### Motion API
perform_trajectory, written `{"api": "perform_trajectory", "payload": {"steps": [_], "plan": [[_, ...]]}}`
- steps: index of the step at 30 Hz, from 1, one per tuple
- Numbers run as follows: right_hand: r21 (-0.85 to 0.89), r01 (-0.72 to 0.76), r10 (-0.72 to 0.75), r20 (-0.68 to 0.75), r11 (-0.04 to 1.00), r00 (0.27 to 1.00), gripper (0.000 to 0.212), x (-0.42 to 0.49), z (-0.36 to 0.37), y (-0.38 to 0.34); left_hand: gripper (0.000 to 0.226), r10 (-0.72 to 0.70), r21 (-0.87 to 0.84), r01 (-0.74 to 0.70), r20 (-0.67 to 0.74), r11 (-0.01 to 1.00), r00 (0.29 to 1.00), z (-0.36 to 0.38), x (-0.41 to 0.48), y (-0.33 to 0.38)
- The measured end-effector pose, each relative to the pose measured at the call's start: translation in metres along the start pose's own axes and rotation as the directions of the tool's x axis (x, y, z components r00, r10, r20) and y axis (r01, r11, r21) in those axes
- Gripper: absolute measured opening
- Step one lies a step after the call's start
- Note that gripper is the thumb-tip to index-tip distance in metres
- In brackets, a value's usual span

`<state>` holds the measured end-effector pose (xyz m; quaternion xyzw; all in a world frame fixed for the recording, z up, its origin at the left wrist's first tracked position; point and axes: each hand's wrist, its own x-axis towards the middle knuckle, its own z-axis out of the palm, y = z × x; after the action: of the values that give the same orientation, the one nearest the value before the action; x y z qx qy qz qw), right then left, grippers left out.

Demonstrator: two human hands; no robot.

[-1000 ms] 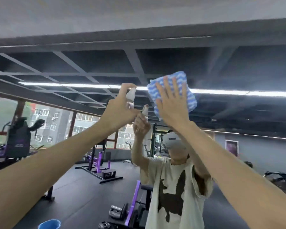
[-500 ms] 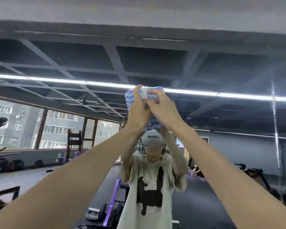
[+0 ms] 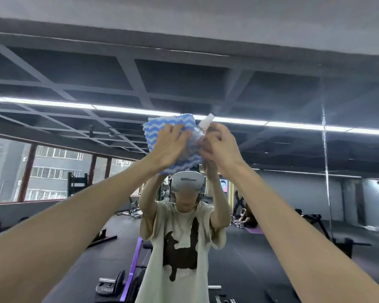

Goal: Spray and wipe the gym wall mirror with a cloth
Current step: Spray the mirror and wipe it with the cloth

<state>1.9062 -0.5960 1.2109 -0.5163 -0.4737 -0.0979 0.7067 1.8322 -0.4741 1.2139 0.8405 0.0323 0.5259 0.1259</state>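
The striped cloth (image 3: 162,132) is pressed to the mirror (image 3: 293,84) by the flat left hand (image 3: 170,147) — just right, the spray bottle (image 3: 204,127) is gripped by the right hand (image 3: 222,147).

My right hand (image 3: 222,149) hides most of the spray bottle (image 3: 202,127); only its top shows, at the hand's 11 o'clock. My left hand (image 3: 169,147) covers the middle of the cloth (image 3: 160,127).

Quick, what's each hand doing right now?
Left hand: open, fingers spread on the blue-and-white wavy-striped cloth.
Right hand: gripping the clear plastic spray bottle with white cap.
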Motion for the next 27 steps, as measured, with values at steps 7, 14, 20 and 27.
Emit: {"api": "perform_trajectory", "payload": {"steps": [7,14,20,27], "plan": [[-0.093,-0.045,0.030,-0.151,0.995,0.988,0.032,-0.010,0.027,0.032,0.082,0.103,0.287,-0.047,-0.186,0.957,0.977,0.027,0.002,-0.008],[-0.042,0.034,-0.039,-0.121,0.999,0.992,0.038,-0.009,0.018,0.026,0.067,0.097,0.289,-0.049,-0.154,0.956,0.983,0.021,0.004,-0.005],[-0.131,0.105,-0.124,-0.153,0.986,0.980,0.039,-0.028,-0.014,0.020,0.037,0.265,0.565,-0.074,-0.263,0.822,0.928,0.021,-0.002,-0.018],[-0.459,0.158,-0.206,-0.056,0.874,0.977,0.074,-0.050,-0.058,0.032,0.039,0.300,0.469,-0.160,-0.241,0.869,0.923,0.031,0.003,-0.031]]}}
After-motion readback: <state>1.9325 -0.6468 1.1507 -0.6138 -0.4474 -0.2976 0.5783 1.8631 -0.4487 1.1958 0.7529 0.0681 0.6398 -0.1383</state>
